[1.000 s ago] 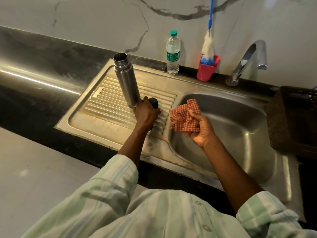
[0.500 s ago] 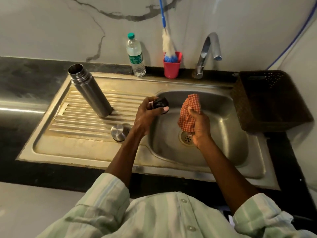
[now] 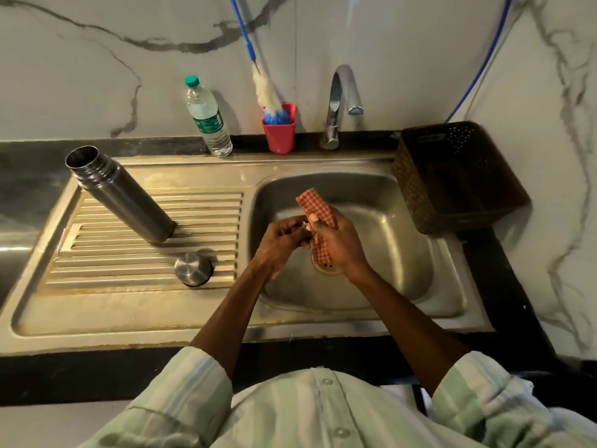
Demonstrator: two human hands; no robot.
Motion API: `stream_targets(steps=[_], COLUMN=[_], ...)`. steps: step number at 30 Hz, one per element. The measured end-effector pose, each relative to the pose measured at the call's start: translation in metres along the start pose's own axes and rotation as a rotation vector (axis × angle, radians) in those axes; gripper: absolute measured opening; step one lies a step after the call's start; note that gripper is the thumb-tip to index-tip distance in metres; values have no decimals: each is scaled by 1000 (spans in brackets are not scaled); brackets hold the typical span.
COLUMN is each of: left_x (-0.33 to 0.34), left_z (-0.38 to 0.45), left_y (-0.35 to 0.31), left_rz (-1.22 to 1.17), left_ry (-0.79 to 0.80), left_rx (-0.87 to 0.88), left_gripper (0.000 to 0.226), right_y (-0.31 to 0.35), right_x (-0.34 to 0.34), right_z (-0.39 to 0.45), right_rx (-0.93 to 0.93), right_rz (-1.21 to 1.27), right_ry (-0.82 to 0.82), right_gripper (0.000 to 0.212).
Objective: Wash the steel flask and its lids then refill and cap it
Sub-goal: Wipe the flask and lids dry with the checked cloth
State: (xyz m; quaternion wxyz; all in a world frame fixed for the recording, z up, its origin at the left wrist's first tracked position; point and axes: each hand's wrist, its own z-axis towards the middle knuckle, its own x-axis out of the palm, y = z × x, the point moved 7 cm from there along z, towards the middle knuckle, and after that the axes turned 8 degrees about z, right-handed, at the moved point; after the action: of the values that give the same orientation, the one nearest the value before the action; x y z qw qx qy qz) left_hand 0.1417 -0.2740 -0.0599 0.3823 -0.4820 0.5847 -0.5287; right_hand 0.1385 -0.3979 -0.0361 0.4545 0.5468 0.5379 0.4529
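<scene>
Over the sink basin, my two hands meet. My right hand is curled around a red checked cloth, whose upper end stands above my fingers and whose lower end hangs over the drain. My left hand is curled against the cloth, its fingers closed on something small that my hands hide; what it is I cannot tell. The open steel flask stands on the ribbed draining board to the left, mouth uncapped. A steel lid sits on the same board, near the flask's base and apart from it. Behind, along the wall: a water bottle, a red cup holding a brush, the tap, and a dark basket at right.
</scene>
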Motion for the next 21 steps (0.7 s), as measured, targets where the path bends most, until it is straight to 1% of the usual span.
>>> stream_targets(steps=[1,3,4,5,6,7,8,9,10,11,12,15,17,19,20,21], left_x=[0,-1,-1,-2,-2,-4,-5,-7,-8,-8,-7,-5,-3,-1,0,1], left_z=[-1,-1,0,2,3,4,6,7,7,7,7,6,4,4,4,4], left_y=[-2,-4,-4,-4,-4,-3,-3,-2,-3,-3,-3,-4,-11,-24,-29,-32], left_rz=[17,2,-18,-45,-91,-147,-204,-237,-248,-220,-170,-8,61,194,268,325], left_ry=[13,9,-10,-43,-80,-112,-140,-166,-181,-181,-167,-130,-125,-106,-91,-89], left_rx=[4,11,4,-18,-49,-83,-111,-136,-153,-164,-164,-108,-30,103,154,188], left_gripper=[19,23,25,24,20,14,13,18,22,24,24,24,22,15,15,17], right_y=[-3,-7,-8,-8,-5,2,11,15,10,3,-3,0,6,7,4,1], right_x=[0,4,4,4,2,-1,-2,4,9,11,8,4,5,-1,-3,-1], right_z=[4,7,8,11,12,11,6,0,-2,-1,2,6,7,12,16,17], right_rx=[108,347,415,395,294,134,-67,-243,-357,-410,-410,-298,-161,22,150,297], right_rz=[170,537,600,565,430,224,5,-181,-307,-372,-360,-192,-43,146,251,372], right_ry=[5,60,63,43,3,-45,-66,-19,43,81,80,9,-58,-145,-143,-83], right_gripper=[29,33,36,37,33,29,30,38,47,52,53,39,29,21,21,23])
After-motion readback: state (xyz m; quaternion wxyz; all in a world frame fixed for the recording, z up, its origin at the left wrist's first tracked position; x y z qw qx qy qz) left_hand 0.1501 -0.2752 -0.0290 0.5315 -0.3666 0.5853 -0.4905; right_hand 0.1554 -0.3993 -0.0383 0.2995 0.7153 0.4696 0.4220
